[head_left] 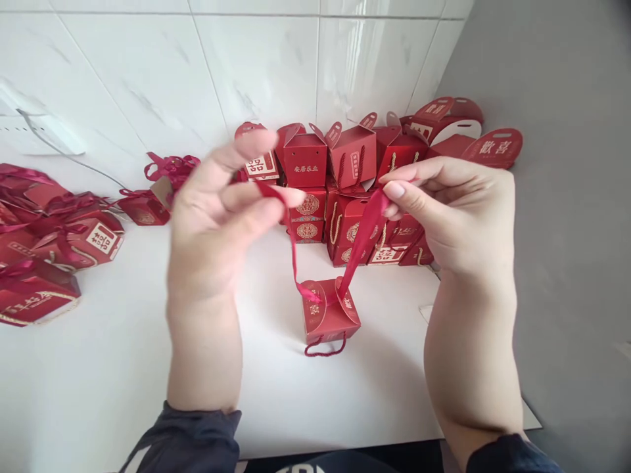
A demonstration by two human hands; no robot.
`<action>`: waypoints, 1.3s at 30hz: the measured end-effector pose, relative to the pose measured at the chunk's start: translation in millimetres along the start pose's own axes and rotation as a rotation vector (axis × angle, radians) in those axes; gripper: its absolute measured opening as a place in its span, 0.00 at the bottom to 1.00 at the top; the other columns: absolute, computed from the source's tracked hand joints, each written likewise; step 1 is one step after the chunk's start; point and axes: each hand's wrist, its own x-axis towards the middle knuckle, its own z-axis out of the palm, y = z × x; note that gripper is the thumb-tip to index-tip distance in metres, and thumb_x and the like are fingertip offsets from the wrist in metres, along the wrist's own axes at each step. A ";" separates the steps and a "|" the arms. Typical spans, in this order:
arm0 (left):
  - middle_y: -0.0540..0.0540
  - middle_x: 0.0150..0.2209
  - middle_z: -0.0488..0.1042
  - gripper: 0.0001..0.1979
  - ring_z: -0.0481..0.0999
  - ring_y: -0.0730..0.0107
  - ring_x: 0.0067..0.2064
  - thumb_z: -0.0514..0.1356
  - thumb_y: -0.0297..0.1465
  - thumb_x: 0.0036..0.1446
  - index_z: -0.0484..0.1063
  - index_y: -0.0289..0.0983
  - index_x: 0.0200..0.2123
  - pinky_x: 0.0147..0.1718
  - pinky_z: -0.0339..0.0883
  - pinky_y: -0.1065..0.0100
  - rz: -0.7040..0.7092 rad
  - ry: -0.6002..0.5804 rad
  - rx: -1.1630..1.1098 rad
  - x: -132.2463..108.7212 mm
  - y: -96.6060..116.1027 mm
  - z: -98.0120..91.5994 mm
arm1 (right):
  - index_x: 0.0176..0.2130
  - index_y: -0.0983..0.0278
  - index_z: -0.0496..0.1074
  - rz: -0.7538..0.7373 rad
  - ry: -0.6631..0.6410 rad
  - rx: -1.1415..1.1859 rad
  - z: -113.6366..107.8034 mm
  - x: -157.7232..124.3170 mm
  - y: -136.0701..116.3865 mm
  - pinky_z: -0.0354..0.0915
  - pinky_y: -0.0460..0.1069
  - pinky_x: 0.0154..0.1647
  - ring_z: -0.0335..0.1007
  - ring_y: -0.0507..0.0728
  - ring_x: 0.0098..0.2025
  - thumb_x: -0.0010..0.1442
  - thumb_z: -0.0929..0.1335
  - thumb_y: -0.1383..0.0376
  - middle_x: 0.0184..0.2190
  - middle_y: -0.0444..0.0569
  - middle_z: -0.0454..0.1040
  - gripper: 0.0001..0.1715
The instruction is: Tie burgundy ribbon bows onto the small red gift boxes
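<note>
A small red gift box (335, 318) with gold lettering stands on the white table in front of me, its rope handle drooping on the near side. From the flaps on its top rises a dark red ribbon (362, 240) in two ends. My left hand (221, 210), a little blurred, pinches one end between thumb and finger, its upper fingers lifted. Between the thumb and fingertips of my right hand (453, 210) the other end is gripped. Both hands are raised above the box, one to each side.
Several red gift boxes (303, 161) are stacked against the tiled wall (261, 66). More boxes with ribbon bows (34, 289) crowd the left of the white table (123, 355). A grey panel (566, 263) borders the right side. A cable (73, 157) hangs from a socket strip.
</note>
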 end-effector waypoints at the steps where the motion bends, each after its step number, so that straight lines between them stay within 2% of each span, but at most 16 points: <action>1: 0.54 0.32 0.81 0.17 0.81 0.73 0.35 0.71 0.29 0.49 0.78 0.42 0.44 0.38 0.76 0.72 -0.032 0.002 0.039 -1.5 -3.5 9.2 | 0.35 0.62 0.79 0.014 -0.034 -0.019 1.8 0.0 -2.2 0.71 0.47 0.29 0.73 0.51 0.27 0.57 0.73 0.67 0.25 0.43 0.77 0.03; 3: 0.52 0.31 0.81 0.05 0.81 0.70 0.35 0.68 0.32 0.53 0.79 0.41 0.35 0.39 0.77 0.67 -0.072 0.027 0.111 -4.2 -10.7 23.0 | 0.37 0.60 0.79 0.051 -0.092 -0.057 5.8 -0.6 -6.8 0.72 0.48 0.30 0.75 0.53 0.30 0.58 0.73 0.64 0.28 0.44 0.78 0.04; 4: 0.51 0.32 0.81 0.03 0.81 0.68 0.36 0.68 0.33 0.53 0.79 0.41 0.33 0.39 0.77 0.65 -0.083 0.030 0.134 -4.8 -13.9 27.6 | 0.37 0.59 0.79 0.071 -0.109 -0.068 8.0 -0.8 -9.2 0.72 0.48 0.30 0.76 0.54 0.31 0.57 0.73 0.63 0.29 0.44 0.79 0.05; 10: 0.48 0.41 0.79 0.04 0.79 0.64 0.45 0.70 0.31 0.49 0.78 0.40 0.28 0.43 0.75 0.64 -0.108 0.101 0.089 0.0 -25.4 35.8 | 0.39 0.57 0.75 0.153 -0.122 -0.021 20.5 3.3 -18.9 0.74 0.49 0.26 0.76 0.56 0.34 0.56 0.74 0.62 0.32 0.44 0.78 0.09; 15: 0.49 0.35 0.79 0.06 0.80 0.68 0.39 0.69 0.32 0.51 0.76 0.39 0.29 0.41 0.76 0.65 -0.161 0.145 0.020 2.6 -29.8 36.5 | 0.40 0.58 0.74 0.185 -0.208 0.053 27.8 5.6 -17.0 0.75 0.50 0.30 0.77 0.58 0.36 0.56 0.74 0.59 0.33 0.46 0.78 0.11; 22: 0.51 0.28 0.77 0.07 0.78 0.72 0.29 0.69 0.33 0.51 0.74 0.38 0.30 0.29 0.75 0.69 -0.155 0.172 0.016 5.0 -37.3 34.6 | 0.42 0.59 0.73 0.210 -0.235 0.128 34.5 1.7 -10.3 0.74 0.51 0.32 0.76 0.56 0.36 0.58 0.72 0.59 0.34 0.47 0.77 0.12; 26: 0.52 0.27 0.77 0.08 0.78 0.74 0.29 0.71 0.31 0.48 0.74 0.38 0.28 0.29 0.74 0.71 -0.097 0.247 0.043 7.9 -41.7 34.7 | 0.47 0.58 0.69 0.260 -0.235 0.162 36.4 -2.3 -7.8 0.73 0.49 0.31 0.75 0.56 0.35 0.57 0.73 0.57 0.34 0.46 0.76 0.20; 28: 0.52 0.26 0.77 0.09 0.78 0.75 0.28 0.71 0.31 0.47 0.73 0.39 0.28 0.29 0.73 0.72 -0.100 0.260 0.037 7.8 -42.9 35.7 | 0.46 0.58 0.69 0.282 -0.233 0.149 37.9 -5.5 -4.9 0.72 0.48 0.31 0.75 0.56 0.36 0.55 0.74 0.56 0.34 0.46 0.76 0.21; 32: 0.53 0.26 0.76 0.09 0.77 0.75 0.27 0.71 0.31 0.48 0.72 0.39 0.29 0.29 0.73 0.71 -0.150 0.234 -0.016 4.7 -42.4 37.7 | 0.35 0.61 0.71 0.297 -0.285 0.047 41.8 -13.0 2.1 0.67 0.47 0.28 0.70 0.52 0.30 0.55 0.74 0.58 0.29 0.43 0.73 0.12; 35: 0.54 0.26 0.75 0.09 0.77 0.75 0.28 0.70 0.34 0.49 0.72 0.41 0.31 0.30 0.73 0.71 -0.224 0.178 -0.048 4.4 -41.0 35.0 | 0.31 0.62 0.71 0.277 -0.269 0.006 44.0 -17.2 4.4 0.63 0.46 0.26 0.65 0.51 0.27 0.57 0.73 0.58 0.25 0.42 0.71 0.11; 37: 0.52 0.28 0.76 0.12 0.78 0.72 0.31 0.70 0.37 0.49 0.73 0.42 0.36 0.33 0.74 0.70 -0.261 0.119 -0.058 6.5 -41.1 29.3 | 0.30 0.61 0.72 0.268 -0.246 0.012 44.1 -18.6 3.9 0.63 0.47 0.26 0.64 0.52 0.27 0.57 0.73 0.58 0.25 0.42 0.70 0.11; 39: 0.49 0.36 0.77 0.18 0.79 0.67 0.39 0.69 0.41 0.49 0.72 0.44 0.43 0.38 0.74 0.67 -0.266 0.022 -0.069 8.6 -44.1 20.0 | 0.30 0.61 0.72 0.273 -0.220 0.033 42.4 -18.9 2.1 0.65 0.48 0.28 0.65 0.52 0.27 0.57 0.73 0.58 0.26 0.43 0.71 0.11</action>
